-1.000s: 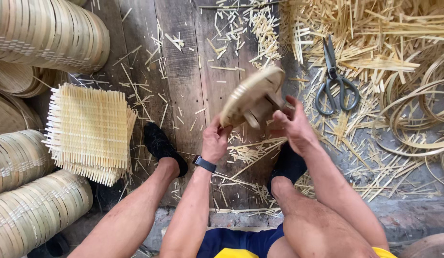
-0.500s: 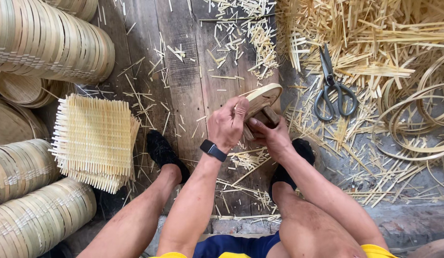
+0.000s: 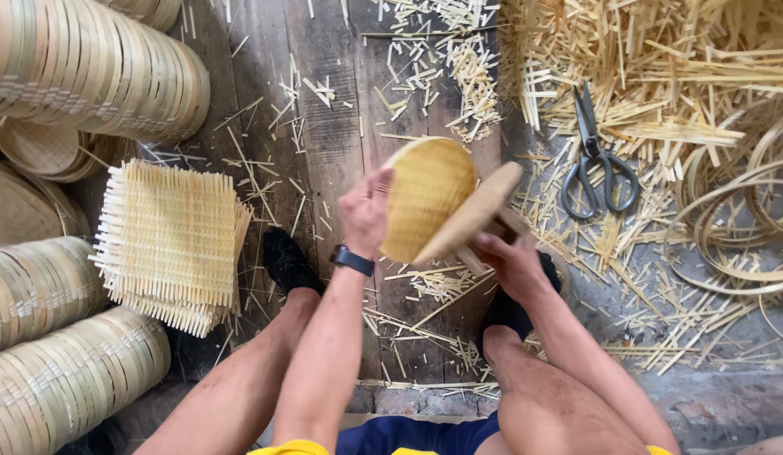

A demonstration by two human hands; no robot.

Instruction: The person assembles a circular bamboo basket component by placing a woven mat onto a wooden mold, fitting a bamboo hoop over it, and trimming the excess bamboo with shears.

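Note:
I sit with my legs out over a wooden plank floor. My left hand [image 3: 364, 211], with a dark watch on the wrist, grips the left edge of a round woven bamboo mat [image 3: 425, 198] held upright. My right hand [image 3: 511, 263] holds a wooden disc-shaped mould [image 3: 471, 215] from below, pressed against the mat's right side. Both objects are lifted above my feet in dark shoes.
A stack of square woven bamboo mats [image 3: 168, 244] lies to my left. Rows of finished round bamboo baskets [image 3: 88, 72] line the left edge. Black scissors [image 3: 595, 164] rest on bamboo offcuts at right, beside coiled bamboo strips [image 3: 737, 227].
The woven mat has been turned up so its woven face shows, and my left hand has shifted from the top to its left edge. The view has moved closer.

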